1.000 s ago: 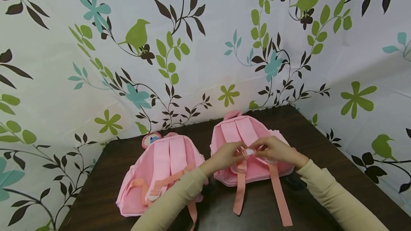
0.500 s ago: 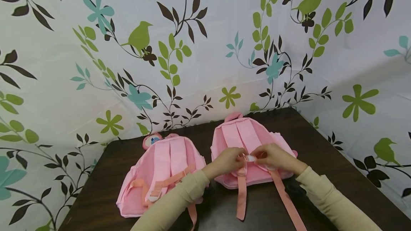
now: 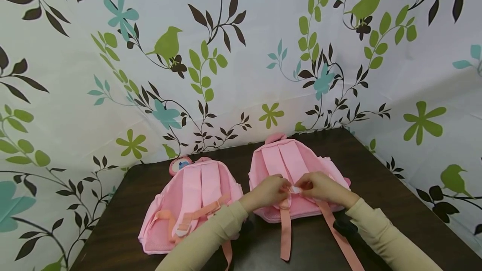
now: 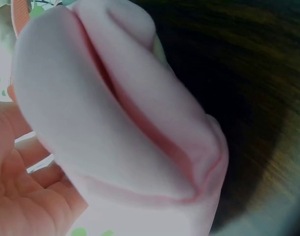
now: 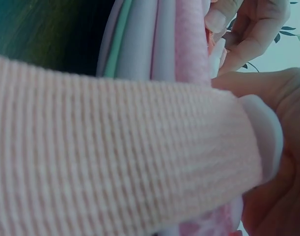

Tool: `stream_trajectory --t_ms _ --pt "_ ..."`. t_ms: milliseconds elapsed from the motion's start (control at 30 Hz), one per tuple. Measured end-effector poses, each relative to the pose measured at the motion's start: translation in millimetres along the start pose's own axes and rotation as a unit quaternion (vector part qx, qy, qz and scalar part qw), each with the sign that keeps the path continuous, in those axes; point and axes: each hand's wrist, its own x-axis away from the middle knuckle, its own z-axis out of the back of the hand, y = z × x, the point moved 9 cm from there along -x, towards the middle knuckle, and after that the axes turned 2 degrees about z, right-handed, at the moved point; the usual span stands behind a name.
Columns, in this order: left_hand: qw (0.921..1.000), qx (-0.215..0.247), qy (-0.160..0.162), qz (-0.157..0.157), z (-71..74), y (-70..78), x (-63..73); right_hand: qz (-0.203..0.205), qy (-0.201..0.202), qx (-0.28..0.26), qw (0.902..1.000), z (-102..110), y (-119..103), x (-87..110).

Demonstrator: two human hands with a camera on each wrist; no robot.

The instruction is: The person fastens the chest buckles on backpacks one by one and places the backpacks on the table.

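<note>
Both hands meet over a pink backpack [image 3: 288, 156] that lies with its shoulder straps facing up. My left hand [image 3: 269, 190] and my right hand [image 3: 324, 188] pinch opposite ends of a small white buckle [image 3: 295, 189] across the straps. The white buckle piece [image 5: 217, 56] also shows between the fingertips in the right wrist view, where a sleeve covers much of the picture. Two loose orange webbing straps, one on the left [image 3: 286, 237] and one on the right [image 3: 340, 237], hang from the backpack's lower edge. The left wrist view shows the backpack's padded side [image 4: 91, 113] beside the left palm.
A second pink backpack [image 3: 201, 179] lies to the left, partly behind the left sleeve, with orange straps across it. A round charm [image 3: 180, 164] sits at its top. The dark wooden table [image 3: 260, 241] backs onto a leaf-and-bird patterned curtain [image 3: 241, 74].
Both hands and the buckle have shifted slightly down in the head view, still pinched together. The right loose strap has swung to the right. The camera view has tilted a little.
</note>
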Motion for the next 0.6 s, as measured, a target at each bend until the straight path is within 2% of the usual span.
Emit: stream_trajectory --t_ms 133,333,500,600 --pt "1.0 -0.001 0.004 -0.001 2.3 0.5 4.3 0.006 0.0 -0.002 1.0 -0.8 -3.8 1.1" --pt "0.9991 0.034 0.013 0.023 13.9 -2.4 16.1 0.014 0.012 -0.007 0.9998 9.2 -13.0 5.5" --pt "0.9981 0.04 0.037 0.028 38.6 -5.2 35.6 0.007 0.017 -0.024 0.9995 20.0 -15.8 10.0" --pt "0.9964 0.04 0.07 0.024 62.1 -7.9 52.4 0.001 0.014 -0.047 0.9988 27.7 -15.4 14.0"
